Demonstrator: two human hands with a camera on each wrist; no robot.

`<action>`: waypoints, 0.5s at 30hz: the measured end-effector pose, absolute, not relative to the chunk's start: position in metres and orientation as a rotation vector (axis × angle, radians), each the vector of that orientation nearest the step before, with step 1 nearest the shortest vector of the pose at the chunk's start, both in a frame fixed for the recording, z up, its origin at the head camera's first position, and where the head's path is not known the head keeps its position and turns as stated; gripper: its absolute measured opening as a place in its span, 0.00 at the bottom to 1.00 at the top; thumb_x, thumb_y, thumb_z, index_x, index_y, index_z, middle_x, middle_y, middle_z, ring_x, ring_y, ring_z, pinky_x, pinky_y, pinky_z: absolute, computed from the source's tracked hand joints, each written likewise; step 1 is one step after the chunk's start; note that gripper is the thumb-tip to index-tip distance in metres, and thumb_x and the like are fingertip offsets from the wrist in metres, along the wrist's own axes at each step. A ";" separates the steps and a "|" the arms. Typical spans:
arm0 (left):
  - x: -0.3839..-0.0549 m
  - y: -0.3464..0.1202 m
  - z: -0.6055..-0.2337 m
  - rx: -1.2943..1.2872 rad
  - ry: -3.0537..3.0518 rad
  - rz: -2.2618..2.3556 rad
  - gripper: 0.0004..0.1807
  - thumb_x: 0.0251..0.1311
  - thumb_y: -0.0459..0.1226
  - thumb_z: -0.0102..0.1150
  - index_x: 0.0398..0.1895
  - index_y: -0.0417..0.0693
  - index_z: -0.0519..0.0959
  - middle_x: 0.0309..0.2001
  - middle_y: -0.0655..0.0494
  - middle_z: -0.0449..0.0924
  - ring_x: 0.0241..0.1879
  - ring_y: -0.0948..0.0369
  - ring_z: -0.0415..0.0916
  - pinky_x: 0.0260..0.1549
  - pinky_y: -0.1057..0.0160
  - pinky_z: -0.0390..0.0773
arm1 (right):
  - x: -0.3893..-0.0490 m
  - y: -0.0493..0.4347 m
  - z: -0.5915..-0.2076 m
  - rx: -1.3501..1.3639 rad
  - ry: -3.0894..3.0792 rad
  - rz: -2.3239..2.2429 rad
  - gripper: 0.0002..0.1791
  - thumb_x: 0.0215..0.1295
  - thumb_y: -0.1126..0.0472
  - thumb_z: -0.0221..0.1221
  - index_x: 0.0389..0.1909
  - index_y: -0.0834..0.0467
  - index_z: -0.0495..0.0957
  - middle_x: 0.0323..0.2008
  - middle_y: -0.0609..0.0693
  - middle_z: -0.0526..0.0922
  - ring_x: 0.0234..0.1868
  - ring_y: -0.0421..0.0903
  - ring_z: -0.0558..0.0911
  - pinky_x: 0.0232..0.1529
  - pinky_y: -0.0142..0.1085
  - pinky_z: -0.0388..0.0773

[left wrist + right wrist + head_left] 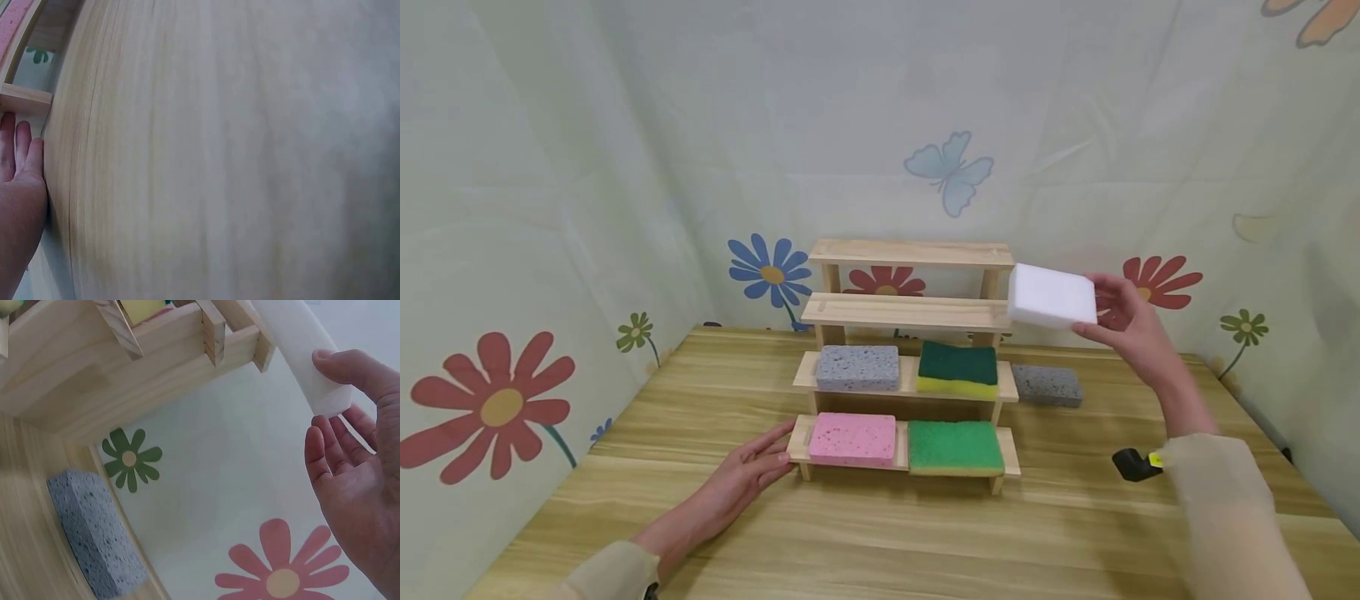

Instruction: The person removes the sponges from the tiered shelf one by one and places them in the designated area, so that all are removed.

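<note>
Where the white block (1051,296) was held: in the air at the right end of the wooden rack (910,312), about level with the second step from the top; whether that step was touched could not be told.
Right hand (1127,325): the block was pinched at its right end, with the thumb on one side and fingertips across from it, parted only by the block's own body; the palm was kept clear.
Left hand (737,483): it was set against the left end of the lowest step, its fingers nearly straight, with nothing grasped.
Weight of the block: judged to be very light, since it was held up by a pinch at one end.
Feel of the block: taken to be foam, soft and easily dented; a matte surface suggested that little slipping was to be feared.
Best hold on the block: a gentle pinch at the end or along the edges was judged fit, with the underside left free; hard squeezing was thought likely to mark it.
Lowest step: a pink sponge (853,438) was placed at left, a green sponge (955,447) at right.
Step above: a speckled sponge (857,367) was placed at left, a two-tone sponge (957,367) at right.
Table (880,546): a grey sponge (1047,386) was seen lying beside the rack's right side.
</note>
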State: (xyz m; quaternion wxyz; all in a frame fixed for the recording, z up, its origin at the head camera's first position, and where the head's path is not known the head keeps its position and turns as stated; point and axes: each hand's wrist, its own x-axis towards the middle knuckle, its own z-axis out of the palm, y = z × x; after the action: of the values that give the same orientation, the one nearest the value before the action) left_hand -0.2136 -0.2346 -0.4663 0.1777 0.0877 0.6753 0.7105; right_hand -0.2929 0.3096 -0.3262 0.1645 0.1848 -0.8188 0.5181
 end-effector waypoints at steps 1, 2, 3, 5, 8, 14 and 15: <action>-0.214 -0.235 -0.466 0.248 1.912 2.009 0.37 0.73 0.38 0.50 0.79 0.42 0.47 0.75 0.39 0.56 0.60 0.73 0.73 0.64 0.71 0.74 | -0.292 0.312 -0.326 0.521 -2.335 1.479 0.36 0.62 0.70 0.64 0.69 0.57 0.60 0.52 0.35 0.73 0.44 0.33 0.78 0.41 0.19 0.81; -0.214 -0.235 -0.466 0.247 1.911 2.007 0.37 0.73 0.38 0.50 0.79 0.42 0.47 0.75 0.39 0.56 0.61 0.73 0.73 0.64 0.71 0.74 | -0.292 0.314 -0.326 0.514 -2.338 1.478 0.36 0.62 0.70 0.64 0.69 0.57 0.60 0.52 0.35 0.73 0.44 0.32 0.79 0.41 0.19 0.81; -0.214 -0.235 -0.467 0.245 1.910 2.008 0.37 0.73 0.38 0.50 0.79 0.43 0.47 0.75 0.39 0.57 0.60 0.73 0.73 0.64 0.71 0.74 | -0.292 0.317 -0.325 0.512 -2.341 1.476 0.36 0.62 0.70 0.64 0.69 0.57 0.60 0.52 0.35 0.73 0.44 0.32 0.79 0.41 0.18 0.81; -0.214 -0.235 -0.467 0.239 1.909 2.008 0.37 0.73 0.38 0.50 0.79 0.43 0.47 0.74 0.40 0.58 0.60 0.73 0.73 0.64 0.71 0.75 | -0.291 0.322 -0.325 0.504 -2.351 1.467 0.36 0.62 0.70 0.64 0.69 0.56 0.59 0.53 0.35 0.72 0.45 0.31 0.79 0.42 0.18 0.81; -0.215 -0.235 -0.467 0.237 1.905 2.011 0.37 0.73 0.38 0.50 0.79 0.43 0.47 0.73 0.42 0.60 0.60 0.72 0.73 0.64 0.70 0.75 | -0.292 0.331 -0.326 0.501 -2.371 1.437 0.38 0.61 0.71 0.64 0.70 0.56 0.59 0.54 0.33 0.70 0.45 0.29 0.78 0.43 0.16 0.79; -0.215 -0.235 -0.467 0.233 1.903 2.012 0.37 0.73 0.38 0.50 0.79 0.43 0.47 0.72 0.44 0.62 0.60 0.72 0.74 0.63 0.71 0.75 | -0.293 0.351 -0.330 0.473 -2.446 1.286 0.43 0.61 0.69 0.65 0.74 0.50 0.58 0.54 0.28 0.67 0.44 0.26 0.76 0.39 0.15 0.78; -0.215 -0.235 -0.467 0.233 1.904 2.011 0.37 0.73 0.38 0.50 0.79 0.43 0.47 0.72 0.44 0.62 0.60 0.72 0.74 0.63 0.71 0.75 | -0.293 0.354 -0.331 0.469 -2.461 1.266 0.43 0.61 0.69 0.65 0.75 0.50 0.57 0.53 0.28 0.67 0.44 0.26 0.76 0.38 0.16 0.78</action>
State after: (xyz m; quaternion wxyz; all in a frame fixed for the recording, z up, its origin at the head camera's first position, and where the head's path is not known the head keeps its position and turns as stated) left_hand -0.2150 -0.2345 -0.4667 0.1801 0.0826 0.6739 0.7118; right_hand -0.2935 0.3539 -0.3310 0.1667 0.1648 -0.8645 0.4447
